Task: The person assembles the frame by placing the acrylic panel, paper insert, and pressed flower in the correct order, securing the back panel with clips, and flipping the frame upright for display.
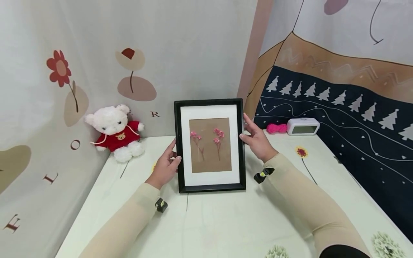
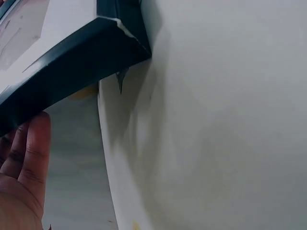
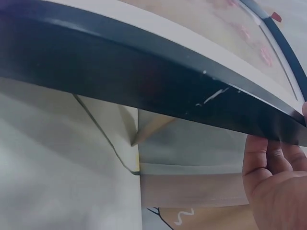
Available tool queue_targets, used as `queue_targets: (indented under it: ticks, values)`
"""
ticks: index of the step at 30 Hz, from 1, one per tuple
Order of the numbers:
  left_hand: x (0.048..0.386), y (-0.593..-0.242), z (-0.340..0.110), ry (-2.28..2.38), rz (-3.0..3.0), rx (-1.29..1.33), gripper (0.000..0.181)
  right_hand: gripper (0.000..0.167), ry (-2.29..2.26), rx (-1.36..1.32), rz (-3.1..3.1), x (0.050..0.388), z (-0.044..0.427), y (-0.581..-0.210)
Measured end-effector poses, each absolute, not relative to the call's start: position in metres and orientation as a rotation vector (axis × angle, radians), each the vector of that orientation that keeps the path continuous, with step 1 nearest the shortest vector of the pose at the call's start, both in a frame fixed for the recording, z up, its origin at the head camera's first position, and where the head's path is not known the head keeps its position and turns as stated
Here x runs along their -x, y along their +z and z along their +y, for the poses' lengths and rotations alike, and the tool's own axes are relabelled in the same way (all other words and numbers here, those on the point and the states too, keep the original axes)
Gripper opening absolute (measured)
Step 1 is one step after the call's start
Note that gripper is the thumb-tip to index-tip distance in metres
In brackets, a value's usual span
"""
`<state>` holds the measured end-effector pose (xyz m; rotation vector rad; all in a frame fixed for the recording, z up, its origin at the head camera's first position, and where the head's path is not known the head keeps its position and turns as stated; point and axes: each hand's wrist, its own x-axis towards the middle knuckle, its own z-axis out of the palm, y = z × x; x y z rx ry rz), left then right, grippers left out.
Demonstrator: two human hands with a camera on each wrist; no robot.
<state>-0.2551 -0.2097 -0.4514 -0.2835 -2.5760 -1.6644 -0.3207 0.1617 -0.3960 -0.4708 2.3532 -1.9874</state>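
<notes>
A black picture frame (image 1: 213, 188) with a white mat and two pressed-looking sprigs of pink flowers on brown backing stands near upright in the middle of the head view. My left hand (image 1: 163, 167) grips its left side, thumb at the front edge. On the opposite side, my right hand (image 1: 258, 140) holds the border higher up, thumb also in front. In the left wrist view, fingers (image 2: 38, 143) touch the dark outer side of the frame. The right wrist view shows fingertips (image 3: 256, 146) against the other side. Whether the bottom edge rests on the table is hard to tell.
A white teddy bear (image 1: 120, 130) in a red sweater sits at the back left of the table (image 1: 219, 222). At the back right are a white digital clock (image 1: 303, 127) and a pink bundle (image 1: 276, 128). Printed curtains (image 1: 193, 53) hang behind.
</notes>
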Motion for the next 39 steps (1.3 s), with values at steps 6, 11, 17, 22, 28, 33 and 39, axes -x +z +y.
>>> queue_targets:
  ticks: [6,11,17,22,28,33,39]
  values:
    - [0.2542,-0.452,-0.2107,-1.663,-2.558,0.298,0.072,0.08,-1.984,0.486,2.352,0.3259,0.1583,-0.397]
    - [0.2546,-0.4517,-0.2115,-1.615,-2.564,0.3,0.071,0.081,-1.989,0.476,2.332,0.3263,0.1565,-0.397]
    - [0.2523,-0.4518,-0.2121,-1.6,-2.571,0.282,0.071,0.082,-1.982,0.466,2.306,0.3256,0.1547,-0.3964]
    - [0.2525,-0.4516,-0.2123,-1.6,-2.57,0.287,0.072,0.083,-1.988,0.467,2.301,0.3252,0.155,-0.3961]
    - [0.251,-0.4503,-0.2125,-1.604,-2.583,0.269,0.071,0.083,-1.996,0.46,2.302,0.3228,0.1541,-0.3965]
    - [0.2503,-0.4496,-0.2128,-1.6,-2.587,0.257,0.073,0.081,-1.981,0.446,2.326,0.3228,0.1567,-0.3997]
    - [0.2504,-0.4504,-0.2144,-1.592,-2.578,0.274,0.073,0.079,-1.957,0.446,2.351,0.3217,0.1589,-0.3997]
